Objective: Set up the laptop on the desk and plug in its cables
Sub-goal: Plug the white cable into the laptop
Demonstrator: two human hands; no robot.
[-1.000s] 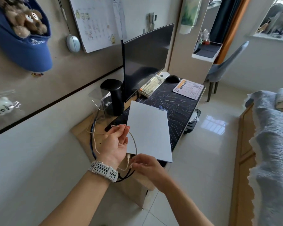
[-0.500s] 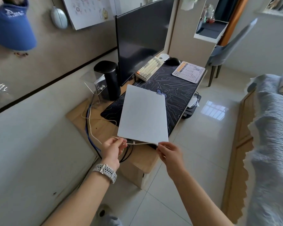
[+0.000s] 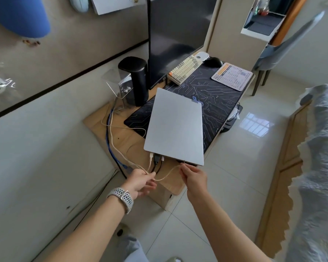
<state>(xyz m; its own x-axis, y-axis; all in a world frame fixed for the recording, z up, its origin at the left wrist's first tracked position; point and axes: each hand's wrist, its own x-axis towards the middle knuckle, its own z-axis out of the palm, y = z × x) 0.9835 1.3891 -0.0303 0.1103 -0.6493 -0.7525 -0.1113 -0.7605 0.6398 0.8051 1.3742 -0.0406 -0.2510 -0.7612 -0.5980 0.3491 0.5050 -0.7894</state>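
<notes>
At the near edge of the desk (image 3: 110,129), your closed laptop (image 3: 175,125) lies flat on the dark desk mat (image 3: 216,103), its long axis running away from you toward the monitor (image 3: 178,35), its short near side facing your hands. That near side is what the next move turns on: your right hand (image 3: 194,178) sits just below its right end, fingers pinched together on the tip of the beige cable (image 3: 167,175), and that tip is right at the laptop's edge, though you cannot tell from here whether it has gone into a port. The laptop lies up and away from those fingertips, so I judge the push should go straight forward, along the laptop's long axis. Your left hand (image 3: 140,183), the one with the watch (image 3: 121,197), is nearer the left end of that side and pinches the same beige cable farther back, keeping a slack loop between your two hands. Count what you have: one laptop, one monitor, one keyboard (image 3: 186,69), one black cylinder (image 3: 135,80) beside the monitor, one blue cable (image 3: 110,140) hanging off the desk's left side, and three plugs (image 3: 156,159) showing under the laptop's near-left corner, two pale and one dark, apparently seated. The beige cable would make a fourth connection.
</notes>
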